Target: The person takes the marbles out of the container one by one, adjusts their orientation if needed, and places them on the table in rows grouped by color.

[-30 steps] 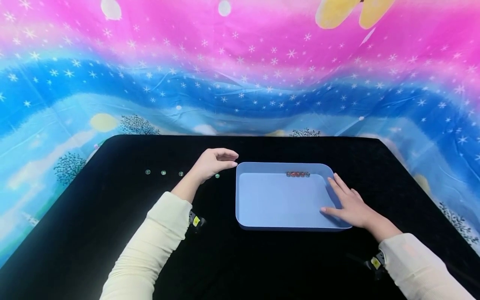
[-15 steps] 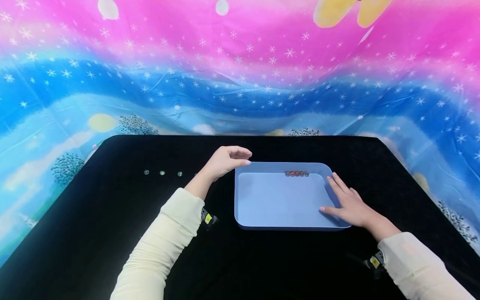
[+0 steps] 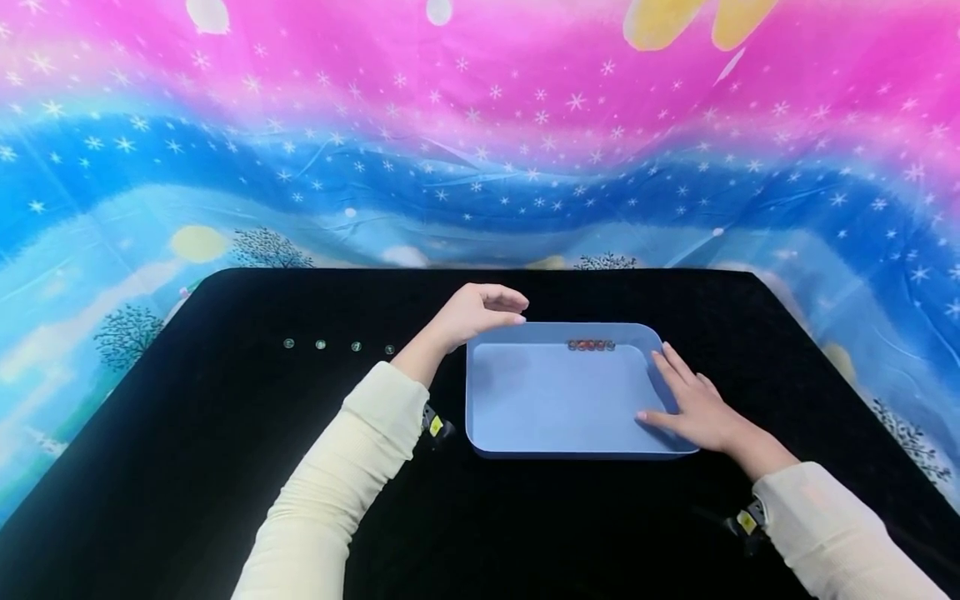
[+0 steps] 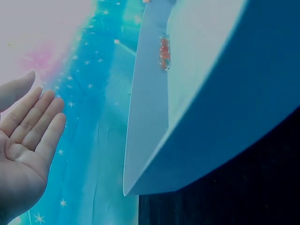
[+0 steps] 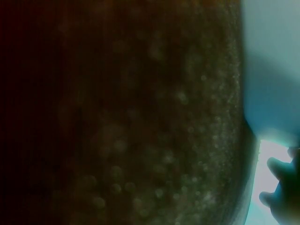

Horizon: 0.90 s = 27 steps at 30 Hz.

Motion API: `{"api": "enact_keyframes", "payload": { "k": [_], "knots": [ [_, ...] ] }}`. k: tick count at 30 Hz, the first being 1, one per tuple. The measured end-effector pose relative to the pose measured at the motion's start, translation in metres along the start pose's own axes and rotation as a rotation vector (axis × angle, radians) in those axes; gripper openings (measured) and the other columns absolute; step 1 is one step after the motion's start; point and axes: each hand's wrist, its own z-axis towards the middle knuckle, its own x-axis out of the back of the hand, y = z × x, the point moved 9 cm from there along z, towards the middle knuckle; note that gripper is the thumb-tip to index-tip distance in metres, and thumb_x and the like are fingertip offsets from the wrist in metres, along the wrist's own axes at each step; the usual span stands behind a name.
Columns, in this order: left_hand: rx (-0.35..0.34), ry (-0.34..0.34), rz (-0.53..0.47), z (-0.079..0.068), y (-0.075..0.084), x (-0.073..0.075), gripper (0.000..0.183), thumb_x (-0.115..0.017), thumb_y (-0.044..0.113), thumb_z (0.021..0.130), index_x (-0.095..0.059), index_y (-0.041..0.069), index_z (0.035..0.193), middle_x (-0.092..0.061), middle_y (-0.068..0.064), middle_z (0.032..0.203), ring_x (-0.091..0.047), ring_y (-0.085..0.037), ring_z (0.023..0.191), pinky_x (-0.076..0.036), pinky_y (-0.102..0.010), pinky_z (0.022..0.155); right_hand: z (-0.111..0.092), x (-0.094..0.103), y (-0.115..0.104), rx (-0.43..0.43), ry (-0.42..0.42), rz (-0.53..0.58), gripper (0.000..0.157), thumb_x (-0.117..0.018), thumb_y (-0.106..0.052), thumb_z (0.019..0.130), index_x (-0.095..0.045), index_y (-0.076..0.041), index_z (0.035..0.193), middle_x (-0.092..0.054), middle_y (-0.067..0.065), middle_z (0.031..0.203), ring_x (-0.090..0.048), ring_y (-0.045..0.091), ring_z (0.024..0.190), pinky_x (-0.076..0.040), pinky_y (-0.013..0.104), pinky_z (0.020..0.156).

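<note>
My left hand (image 3: 480,317) hovers just over the far-left part of the rim of a light blue rectangular tray (image 3: 555,400). In the left wrist view its palm shows, fingers straight, and nothing is visible in the hand (image 4: 28,150). Inside the tray, several orange-red and clear glass marbles (image 3: 591,345) lie in a line against the far wall. My right hand (image 3: 697,408) rests on the tray's right side, fingers extended along the rim and thumb reaching inside. Dark finger shapes (image 5: 281,183) show at the lower right of the right wrist view.
Left of the tray, several small greenish glass marbles (image 3: 321,344) lie spaced in a row on the black tablecloth (image 3: 187,450). My left forearm (image 3: 345,467) stretches near the row's right end. A pink and blue snowflake-patterned cloth (image 3: 420,142) hangs behind the table.
My left hand has moved right and slightly up, from beside the tray's left corner to over its far rim. One greenish marble is now hidden behind the arm. The right hand stays put.
</note>
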Motion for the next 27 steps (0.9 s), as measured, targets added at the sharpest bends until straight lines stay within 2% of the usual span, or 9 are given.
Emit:
{"api": "enact_keyframes", "payload": {
  "k": [5,12,18,22,27],
  "knots": [
    [-0.005,-0.051,0.016,0.009,0.001,-0.006,0.030,-0.060,0.011,0.081,-0.058,0.000,0.109,-0.059,-0.008,0.105,-0.054,-0.015,0.096,-0.043,-0.025,0.080,0.001,0.001,0.000,0.000,0.002,-0.011,0.095,-0.055,-0.052,0.077,-0.005,0.000,0.138,0.009,0.019,0.141,-0.002,0.039,0.126,-0.005,0.063,0.090],
    [-0.035,-0.117,0.078,0.035,-0.019,-0.020,0.031,-0.064,0.018,0.079,-0.060,0.006,0.107,-0.060,-0.002,0.104,-0.054,-0.010,0.094,-0.043,-0.022,0.079,0.002,0.001,-0.002,-0.001,0.004,-0.003,0.094,-0.055,-0.052,0.077,-0.005,0.000,0.138,0.008,0.020,0.141,-0.003,0.040,0.125,-0.005,0.063,0.090],
    [-0.064,-0.112,0.108,0.043,-0.018,-0.027,0.026,-0.063,0.017,0.079,-0.061,0.009,0.105,-0.061,-0.001,0.103,-0.055,-0.008,0.091,-0.044,-0.021,0.077,0.001,0.001,-0.002,-0.005,0.003,-0.006,0.094,-0.055,-0.051,0.077,-0.005,0.000,0.138,0.008,0.020,0.141,-0.003,0.041,0.125,-0.005,0.063,0.090],
    [-0.067,-0.111,0.111,0.047,-0.019,-0.031,0.025,-0.062,0.015,0.080,-0.061,0.008,0.105,-0.061,-0.003,0.103,-0.055,-0.008,0.091,-0.044,-0.020,0.076,0.001,0.000,-0.001,-0.001,0.002,-0.004,0.094,-0.055,-0.052,0.077,-0.004,0.000,0.138,0.008,0.020,0.141,-0.002,0.041,0.125,-0.005,0.063,0.090],
    [-0.064,-0.094,0.113,0.053,-0.020,-0.033,0.024,-0.061,0.015,0.081,-0.061,0.009,0.105,-0.061,0.001,0.099,-0.055,-0.007,0.090,-0.044,-0.020,0.075,-0.001,0.000,-0.001,0.003,0.007,-0.003,0.094,-0.055,-0.052,0.077,-0.006,0.000,0.138,0.007,0.020,0.141,-0.004,0.041,0.125,-0.005,0.063,0.090]
  ]
}}
